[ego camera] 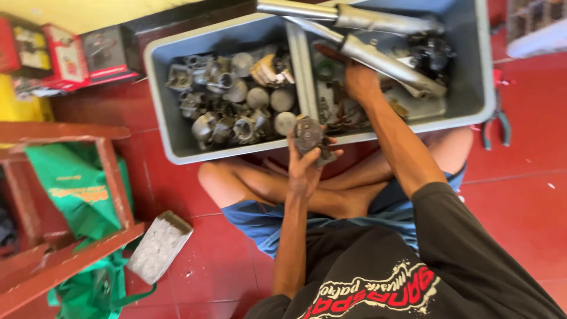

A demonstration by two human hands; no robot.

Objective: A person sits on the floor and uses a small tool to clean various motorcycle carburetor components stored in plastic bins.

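I sit cross-legged on a red tiled floor behind a grey plastic bin [168, 127] with two compartments. My left hand [304, 168] holds a dark round metal engine part [309, 133] up at the bin's near rim. My right hand [361, 82] reaches into the right compartment and rests among dark metal pieces, just below two long silver tubes [384, 59] lying across that side. The left compartment holds several grey metal carburettor-like parts [236, 103] and round caps.
A red wooden frame [112, 177] with a green bag [77, 189] stands at the left. A grey block [159, 245] lies on the floor near it. Red boxes [65, 53] sit at the back left. Pliers with blue-green handles [495, 121] lie right of the bin.
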